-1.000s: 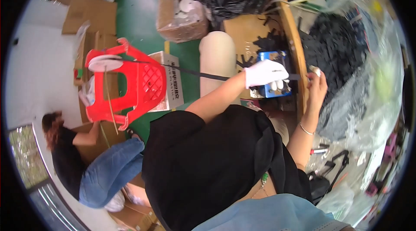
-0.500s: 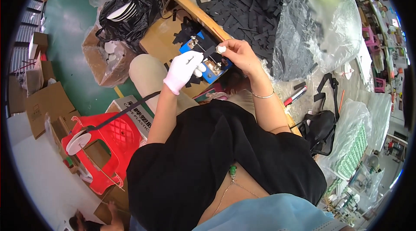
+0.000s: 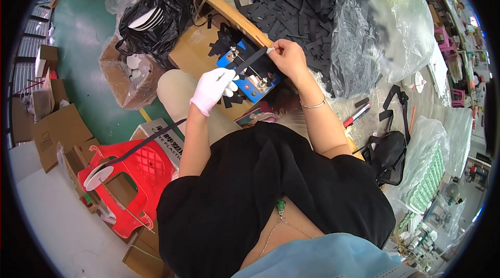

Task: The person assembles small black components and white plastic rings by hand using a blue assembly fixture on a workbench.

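Observation:
A black strap [image 3: 251, 59] is stretched slantwise over a small blue machine [image 3: 253, 92] with metal fittings. My left hand [image 3: 212, 89], in a white glove, pinches the strap at its lower left. At the upper right end, my right hand [image 3: 289, 60] grips it between thumb and fingers, with some white covering at the fingertips. More of the black strap runs from a white reel [image 3: 98, 176] by the red stool [image 3: 136, 166] toward my left forearm; behind that arm its path is hidden. Short black pieces lie beside the machine.
A large heap of cut black strips [image 3: 291, 15] covers the wooden-edged table beyond, next to clear plastic sheeting [image 3: 359, 43]. A black bag [image 3: 156, 15] and a plastic-lined carton [image 3: 122, 77] stand at left. A red marker [image 3: 357, 115] lies right of my right arm.
My hands have moved apart, and a longer length of black strap now shows between them. The left hand has shifted slightly down and left. The view has shifted a little.

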Demonstrator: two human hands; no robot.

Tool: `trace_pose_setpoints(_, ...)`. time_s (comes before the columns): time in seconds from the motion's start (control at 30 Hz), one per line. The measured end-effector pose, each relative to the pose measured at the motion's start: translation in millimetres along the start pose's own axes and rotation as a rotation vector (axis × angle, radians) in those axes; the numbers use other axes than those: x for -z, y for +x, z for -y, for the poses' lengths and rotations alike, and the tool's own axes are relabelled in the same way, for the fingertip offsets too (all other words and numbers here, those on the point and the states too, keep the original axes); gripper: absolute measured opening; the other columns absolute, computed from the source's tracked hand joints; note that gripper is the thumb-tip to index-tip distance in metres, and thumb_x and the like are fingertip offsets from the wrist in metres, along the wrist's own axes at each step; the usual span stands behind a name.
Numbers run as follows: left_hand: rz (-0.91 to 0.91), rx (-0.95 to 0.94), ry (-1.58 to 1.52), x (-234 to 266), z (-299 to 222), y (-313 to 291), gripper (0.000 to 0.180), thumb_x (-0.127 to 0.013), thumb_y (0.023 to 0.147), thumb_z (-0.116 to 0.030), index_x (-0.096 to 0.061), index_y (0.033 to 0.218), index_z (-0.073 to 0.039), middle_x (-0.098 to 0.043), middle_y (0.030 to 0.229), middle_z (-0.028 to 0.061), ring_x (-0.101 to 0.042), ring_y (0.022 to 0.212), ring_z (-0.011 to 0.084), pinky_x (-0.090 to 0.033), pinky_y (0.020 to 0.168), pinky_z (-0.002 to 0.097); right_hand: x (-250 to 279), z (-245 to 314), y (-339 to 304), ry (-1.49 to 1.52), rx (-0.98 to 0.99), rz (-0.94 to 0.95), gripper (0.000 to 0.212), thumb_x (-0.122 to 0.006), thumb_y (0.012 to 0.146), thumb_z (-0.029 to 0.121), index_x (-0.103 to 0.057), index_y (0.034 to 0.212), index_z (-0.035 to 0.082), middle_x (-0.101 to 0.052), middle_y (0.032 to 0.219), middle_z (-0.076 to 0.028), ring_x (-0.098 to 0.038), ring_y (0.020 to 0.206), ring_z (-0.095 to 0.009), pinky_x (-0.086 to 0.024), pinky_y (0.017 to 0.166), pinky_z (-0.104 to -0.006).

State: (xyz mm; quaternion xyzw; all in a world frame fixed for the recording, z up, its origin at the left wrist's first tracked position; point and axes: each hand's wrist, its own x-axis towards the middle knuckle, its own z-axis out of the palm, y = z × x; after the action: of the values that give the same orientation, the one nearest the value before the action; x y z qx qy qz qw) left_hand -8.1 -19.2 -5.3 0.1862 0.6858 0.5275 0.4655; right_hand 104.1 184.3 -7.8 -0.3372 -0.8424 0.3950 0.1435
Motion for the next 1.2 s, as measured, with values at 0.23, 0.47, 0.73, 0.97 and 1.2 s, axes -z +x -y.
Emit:
trace_pose_setpoints(0.23,-0.048,0.029,-0.032,0.9,12.7,9.9,0.028,-0.054,0.089,-0.025,-0.062,0.088,0.002,-0.06,0.067,0.006,-0.053,0.052,0.0082,-0.044,0.05,0.0206,-1.6,8.6,2.6,-0.125,-0.059,-0.005,0.013,-0.059,0.069,0.018,-0.064,0.073,0.007,-0.06,0.064,-0.007,-0.06,0.065,-0.026,-0.047,0.061,-0.0358)
trace_pose_setpoints(0.47,-0.097,0.012,0.058,-0.1,22.6,16.0,0.028,-0.054,0.089,-0.024,-0.062,0.088,0.002,-0.061,0.068,0.0071,-0.054,0.052,0.009,-0.044,0.051,0.0211,-2.0,9.1,1.2,-0.14,-0.038,0.007,0.012,-0.061,0.068,0.017,-0.062,0.074,0.006,-0.061,0.067,-0.007,-0.061,0.066,-0.026,-0.047,0.061,-0.036)
trace_pose_setpoints(0.73,0.049,-0.152,-0.159,-9.7,-6.1,-1.0,0.024,-0.053,0.09,-0.021,-0.06,0.09,0.002,-0.062,0.071,0.0076,-0.057,0.058,0.0107,-0.047,0.054,0.0219,3.3,-8.0,-5.8,0.432,0.068,0.173,0.008,-0.063,0.081,0.01,-0.061,0.084,0.002,-0.051,0.067,0.008,-0.04,0.06,-0.001,-0.034,0.053,-0.0177)
trace_pose_setpoints(0.97,0.036,-0.156,-0.076,-23.3,-19.4,7.1,0.022,-0.053,0.09,-0.018,-0.06,0.092,0.003,-0.062,0.071,0.0083,-0.059,0.06,0.0118,-0.047,0.054,0.0224,12.4,10.1,-15.4,0.559,-0.071,0.354,0.009,-0.063,0.081,0.008,-0.062,0.083,-0.001,-0.056,0.072,0.004,-0.046,0.064,-0.001,-0.037,0.056,-0.0175)
trace_pose_setpoints(1.2,0.063,-0.07,-0.046,-14.5,-10.4,4.9,0.025,-0.053,0.09,-0.021,-0.06,0.093,0.003,-0.062,0.07,0.0077,-0.056,0.055,0.0096,-0.046,0.052,0.0214,0.3,-3.4,-3.8,0.161,0.12,0.007,0.013,-0.063,0.07,0.013,-0.063,0.077,0.002,-0.059,0.07,-0.006,-0.058,0.057,-0.017,-0.045,0.054,-0.0297)
